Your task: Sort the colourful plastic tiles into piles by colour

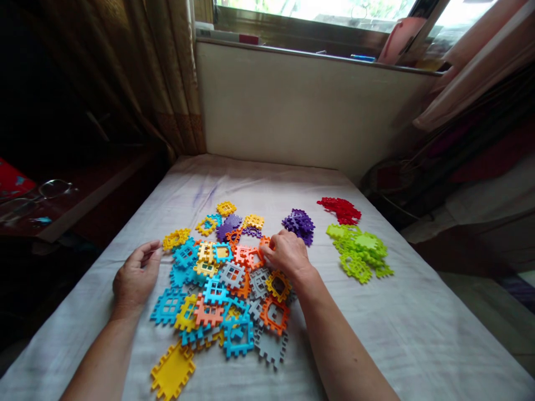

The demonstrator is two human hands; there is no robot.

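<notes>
A mixed pile of plastic interlocking tiles with toothed edges lies on the white sheet, including a blue window tile (168, 306), a grey tile (271, 346) and a yellow tile (173, 370). At the pile's right edge, my right hand (289, 252) has its fingers pinched on an orange tile (264, 241), partly hidden by the fingers. My left hand (136, 274) rests on the sheet left of the pile, fingers loosely bent and holding nothing, close to a yellow tile (176, 239).
Beyond my right hand sits a purple tile heap (298, 224). Farther right are a red heap (340, 210) and a lime-green heap (363, 249). A wall (292, 106) and window close off the far side; glasses (55, 189) lie on a dark surface at left.
</notes>
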